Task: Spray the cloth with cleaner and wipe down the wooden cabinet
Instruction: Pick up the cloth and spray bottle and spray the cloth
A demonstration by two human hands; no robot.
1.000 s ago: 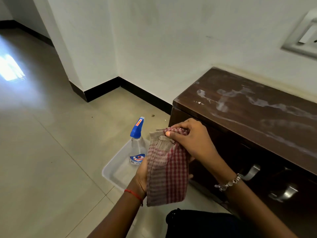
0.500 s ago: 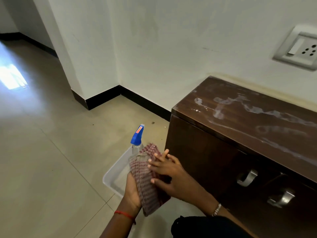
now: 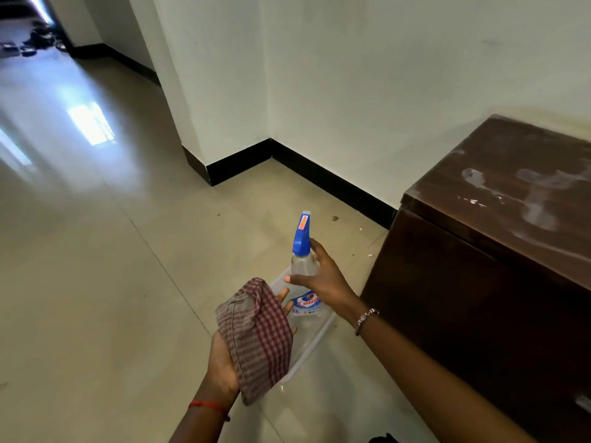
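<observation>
A folded red-and-white checked cloth (image 3: 256, 337) lies across the palm of my left hand (image 3: 224, 362), which holds it low over the floor. My right hand (image 3: 323, 276) reaches around the neck of a clear spray bottle (image 3: 302, 263) with a blue trigger head; thumb and fingers are spread on either side of it, at or near the plastic. The bottle stands upright in a clear plastic tray (image 3: 315, 340) on the floor. The dark wooden cabinet (image 3: 499, 238) stands at the right, its top streaked with pale smears.
The cabinet sits against a white wall (image 3: 367, 91) with a black skirting (image 3: 332, 183). Beige tiled floor (image 3: 96, 266) stretches left into a corridor. A wall corner juts out behind the tray. One metal handle (image 3: 583, 404) shows at the cabinet's lower right.
My right hand has left the cloth and moved up to the spray bottle. The cloth now rests in my left hand alone. The view has swung left, away from the cabinet.
</observation>
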